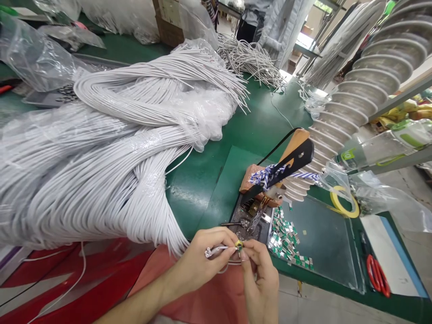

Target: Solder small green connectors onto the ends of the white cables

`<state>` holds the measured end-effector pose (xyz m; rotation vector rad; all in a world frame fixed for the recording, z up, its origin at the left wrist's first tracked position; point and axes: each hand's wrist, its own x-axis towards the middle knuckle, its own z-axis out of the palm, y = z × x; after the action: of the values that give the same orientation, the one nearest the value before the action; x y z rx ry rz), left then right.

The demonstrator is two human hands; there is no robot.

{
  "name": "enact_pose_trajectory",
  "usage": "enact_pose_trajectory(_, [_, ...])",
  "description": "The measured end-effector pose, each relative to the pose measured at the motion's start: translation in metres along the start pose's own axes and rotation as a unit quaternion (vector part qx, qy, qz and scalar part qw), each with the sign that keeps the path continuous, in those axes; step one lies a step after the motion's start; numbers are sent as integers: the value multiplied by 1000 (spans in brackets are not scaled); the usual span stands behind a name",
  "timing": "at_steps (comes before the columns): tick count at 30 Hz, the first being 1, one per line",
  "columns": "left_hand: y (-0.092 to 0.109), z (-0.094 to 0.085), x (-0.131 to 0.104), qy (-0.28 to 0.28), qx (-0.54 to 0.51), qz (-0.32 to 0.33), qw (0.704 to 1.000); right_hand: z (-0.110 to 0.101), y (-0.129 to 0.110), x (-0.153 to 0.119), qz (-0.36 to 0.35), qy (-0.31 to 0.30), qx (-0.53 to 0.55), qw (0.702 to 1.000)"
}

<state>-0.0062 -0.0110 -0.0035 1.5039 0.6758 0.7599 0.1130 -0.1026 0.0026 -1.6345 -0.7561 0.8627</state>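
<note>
My left hand [205, 254] is closed around a few thin white cables [213, 251], whose cut ends poke out between thumb and fingers. My right hand [260, 274] pinches a small green-and-yellow piece [239, 245] at the cable tips. It looks like a little circuit board, but the fingers cover most of it. Just beyond my fingertips lies a dark tray [232, 216] with metal bits. Over it, an orange-and-black handled tool [293, 153] is tied to a brick [248, 177] with blue-and-white cord.
Large bundles of white cable [101, 180] cover the left of the green table [189, 193]. Small green circuit boards [286, 238] lie scattered right of the tray. A ribbed hose [357, 90] hangs above. Yellow tape [344, 202] and red-handled scissors [378, 274] are farther right.
</note>
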Motion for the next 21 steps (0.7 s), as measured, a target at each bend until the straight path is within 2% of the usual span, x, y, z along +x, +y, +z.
enact_pose_trajectory(7, [2,0,-1,8,5,-1,1000,2,4,-3,-11,1,-14,1000])
enact_pose_trajectory(15, [5,2,4,21,22,29,999,-20,8,8,-120,9,-67,990])
enact_pose_trajectory(17, [8,2,7,21,27,28,999,-24,9,8,-114,23,-77,990])
enact_pose_trajectory(21, [13,2,13,14,42,14,999,-22,10,7,-50,45,-69,995])
